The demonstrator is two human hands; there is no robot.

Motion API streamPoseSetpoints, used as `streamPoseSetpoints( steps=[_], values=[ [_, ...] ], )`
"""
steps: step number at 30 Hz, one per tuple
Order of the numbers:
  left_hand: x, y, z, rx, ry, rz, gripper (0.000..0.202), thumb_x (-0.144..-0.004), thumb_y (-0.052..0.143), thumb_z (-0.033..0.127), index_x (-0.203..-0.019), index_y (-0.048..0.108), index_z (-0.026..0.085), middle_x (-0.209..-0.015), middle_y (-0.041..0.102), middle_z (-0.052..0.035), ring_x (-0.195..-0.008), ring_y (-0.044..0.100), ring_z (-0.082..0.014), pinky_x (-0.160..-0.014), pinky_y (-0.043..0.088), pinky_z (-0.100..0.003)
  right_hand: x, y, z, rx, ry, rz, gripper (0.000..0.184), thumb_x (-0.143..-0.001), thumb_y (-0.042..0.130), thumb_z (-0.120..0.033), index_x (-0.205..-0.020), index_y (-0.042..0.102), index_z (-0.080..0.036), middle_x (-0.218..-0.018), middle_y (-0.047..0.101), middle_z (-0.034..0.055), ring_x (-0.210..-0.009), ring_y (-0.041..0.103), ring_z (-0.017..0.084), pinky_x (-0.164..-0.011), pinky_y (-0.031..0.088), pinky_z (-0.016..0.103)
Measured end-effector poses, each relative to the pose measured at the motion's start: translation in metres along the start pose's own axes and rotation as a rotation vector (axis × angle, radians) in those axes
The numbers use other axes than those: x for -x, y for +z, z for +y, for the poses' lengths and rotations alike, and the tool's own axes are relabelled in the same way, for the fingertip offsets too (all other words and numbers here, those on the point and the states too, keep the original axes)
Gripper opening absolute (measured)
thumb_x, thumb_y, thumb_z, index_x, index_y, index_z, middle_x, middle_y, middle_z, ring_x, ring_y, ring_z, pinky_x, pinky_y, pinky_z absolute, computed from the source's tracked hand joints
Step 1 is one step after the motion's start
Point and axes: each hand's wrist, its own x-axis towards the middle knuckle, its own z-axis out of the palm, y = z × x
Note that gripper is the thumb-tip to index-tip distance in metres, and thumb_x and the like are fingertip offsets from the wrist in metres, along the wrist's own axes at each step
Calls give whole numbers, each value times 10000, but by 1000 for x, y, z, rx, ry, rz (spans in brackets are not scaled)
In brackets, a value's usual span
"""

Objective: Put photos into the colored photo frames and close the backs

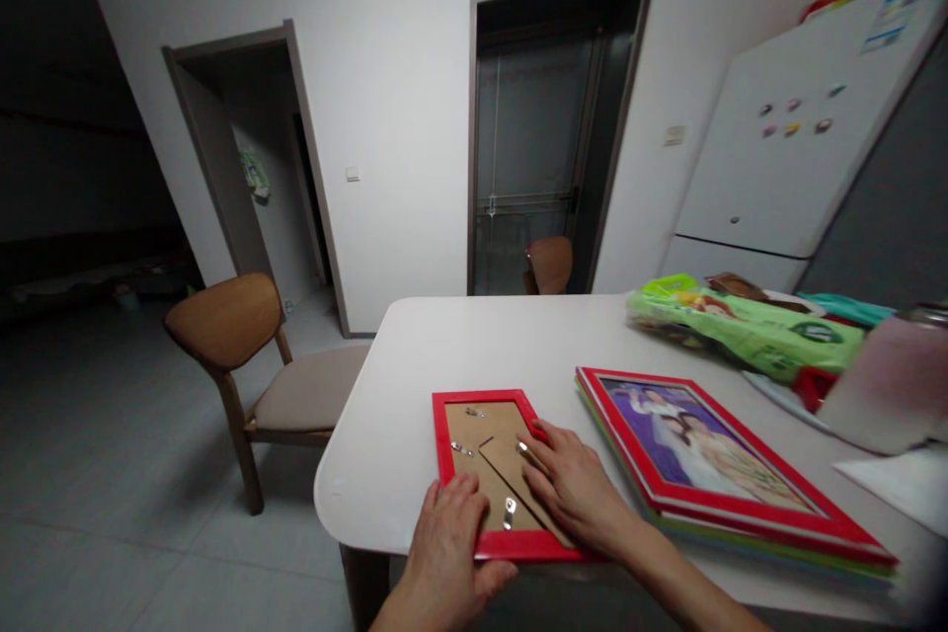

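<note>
A small red picture frame lies face down near the front edge of the white table, its brown backing board with metal clips facing up. My left hand rests flat on the frame's near left corner, fingers on the backing, thumb over the bottom rail. My right hand lies on the backing's right side, fingertips by a metal clip at the right rail. Both hands press down and grip nothing. To the right sits a stack of larger red frames, the top one showing a photo.
Green snack packets and a pink-white container crowd the table's right side. A wooden chair stands left of the table, another behind it. A white fridge stands at the right; two dark doorways are in the far wall.
</note>
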Motion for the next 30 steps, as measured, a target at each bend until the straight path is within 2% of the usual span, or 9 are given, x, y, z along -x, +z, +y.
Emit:
streamPoseSetpoints(
  steps=[4,7,15,21,23,25,28,30],
  values=[
    [-2,0,-1,2,-29,10,509,-605,642,340,-1053,512,137,-1210,457,-133,-1124,387,-277,-958,261,-457,-8,1,-3,41,16,-37,327,-791,332,-352,-951,574,-201,-1070,500,104,-910,465,207,-781,346,339],
    [-3,0,0,2,-39,-6,578,-603,651,334,-1111,472,124,-1199,467,-134,-1117,391,-279,-951,271,-449,-7,2,-3,6,-26,-30,325,-803,314,-330,-862,590,-169,-998,516,101,-873,472,186,-807,336,314],
    [0,0,4,20,-61,-26,606,-614,658,310,-1139,443,100,-1206,458,-139,-1124,379,-273,-964,252,-440,3,4,0,-99,39,-1,363,-785,340,-337,-922,592,-115,-1103,485,136,-984,450,214,-878,328,324],
    [1,-2,3,18,-47,7,554,-619,655,327,-1099,477,116,-1167,493,-131,-1094,411,-268,-950,286,-428,9,1,1,-64,31,-22,381,-781,346,-337,-984,585,-120,-1157,471,138,-1063,418,223,-917,308,337],
    [0,-3,2,22,-34,11,497,-609,664,325,-1042,514,133,-1158,502,-118,-1088,419,-264,-945,298,-420,14,0,-4,-39,-10,-1,355,-770,374,-322,-1006,581,-158,-1173,465,122,-1084,396,234,-918,299,370],
    [-1,-4,-1,27,-22,12,435,-608,665,326,-985,541,149,-1152,508,-106,-1086,423,-257,-941,308,-411,20,-3,-13,-56,-112,-2,320,-766,394,-300,-1014,580,-221,-1183,462,90,-1098,378,233,-917,290,397],
    [-2,-3,-5,32,-27,7,419,-606,666,341,-960,546,151,-1155,506,-109,-1084,428,-249,-935,320,-397,30,-9,-27,-117,-308,-78,287,-785,384,-296,-988,588,-287,-1139,492,58,-1089,378,220,-904,297,410],
    [-2,-2,-7,34,-34,4,425,-596,675,336,-955,547,148,-1161,501,-110,-1085,427,-248,-936,322,-391,33,-13,-33,-128,-380,-119,280,-793,380,-305,-981,588,-294,-1105,507,58,-1072,383,219,-886,313,414]
  ],
)
